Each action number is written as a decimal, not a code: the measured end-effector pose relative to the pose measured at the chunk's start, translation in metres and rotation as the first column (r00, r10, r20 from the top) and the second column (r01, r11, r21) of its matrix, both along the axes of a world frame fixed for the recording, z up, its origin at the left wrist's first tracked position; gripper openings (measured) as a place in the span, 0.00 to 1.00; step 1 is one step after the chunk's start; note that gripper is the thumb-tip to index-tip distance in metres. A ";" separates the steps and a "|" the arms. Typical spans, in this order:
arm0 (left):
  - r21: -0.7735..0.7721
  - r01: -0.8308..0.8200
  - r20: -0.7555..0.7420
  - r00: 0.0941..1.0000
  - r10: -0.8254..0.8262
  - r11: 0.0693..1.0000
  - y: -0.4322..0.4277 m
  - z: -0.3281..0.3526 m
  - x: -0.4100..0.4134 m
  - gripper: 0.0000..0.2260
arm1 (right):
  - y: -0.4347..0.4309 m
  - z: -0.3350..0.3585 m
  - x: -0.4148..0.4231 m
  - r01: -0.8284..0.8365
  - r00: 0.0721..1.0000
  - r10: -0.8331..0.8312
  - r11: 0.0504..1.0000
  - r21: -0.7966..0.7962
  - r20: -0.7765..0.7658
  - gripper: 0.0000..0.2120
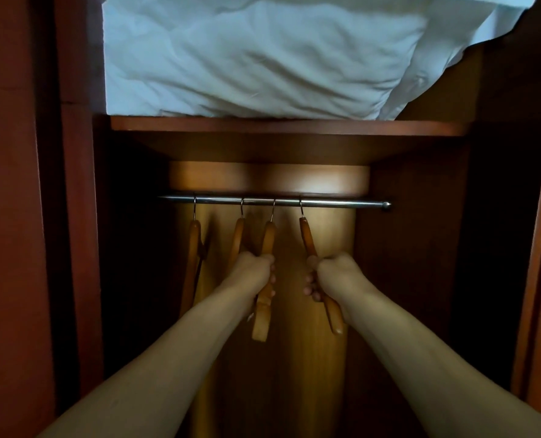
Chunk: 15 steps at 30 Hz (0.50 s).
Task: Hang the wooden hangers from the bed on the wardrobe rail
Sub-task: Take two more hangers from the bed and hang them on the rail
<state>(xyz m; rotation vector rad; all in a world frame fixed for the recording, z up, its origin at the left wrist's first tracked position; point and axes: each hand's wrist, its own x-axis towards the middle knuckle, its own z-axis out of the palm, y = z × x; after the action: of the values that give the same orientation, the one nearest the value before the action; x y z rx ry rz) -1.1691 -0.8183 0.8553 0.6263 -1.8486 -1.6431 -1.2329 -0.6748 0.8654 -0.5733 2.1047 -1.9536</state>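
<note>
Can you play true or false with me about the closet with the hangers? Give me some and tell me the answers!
1. Four wooden hangers hook over the metal rail. True.
2. The left hand is empty. False: it grips the third hanger.
3. The right hand holds the rightmost hanger. True.
4. The shelf above the rail is bare. False: white bedding lies on it.
5. The leftmost hanger hangs untouched. True.

Four wooden hangers on one metal rail (326,203): first (194,248), second (238,238), third (264,279), fourth (308,238). Two hands, left hand (252,269) and right hand (332,273). One shelf (288,126). One white pillow (263,58).
</note>
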 end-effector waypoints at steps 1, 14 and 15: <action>0.005 -0.001 0.003 1.000 0.001 1.000 -0.001 0.000 0.000 0.13 | 0.001 0.000 0.000 -0.003 1.000 0.003 1.000 0.000 -0.001 0.10; 0.002 -0.061 0.069 0.996 0.060 0.998 0.005 -0.003 0.001 0.15 | 0.010 0.004 0.013 -0.010 0.998 0.013 0.999 0.039 -0.064 0.12; 0.004 -0.069 0.079 0.995 0.069 0.998 0.008 -0.001 0.002 0.15 | 0.011 0.004 0.013 0.002 0.998 0.001 0.999 0.041 -0.070 0.12</action>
<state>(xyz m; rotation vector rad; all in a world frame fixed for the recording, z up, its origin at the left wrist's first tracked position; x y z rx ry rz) -1.1668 -0.8100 0.8540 0.7594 -1.8559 -1.6016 -1.2201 -0.6643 0.8694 -0.6414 2.1814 -1.9124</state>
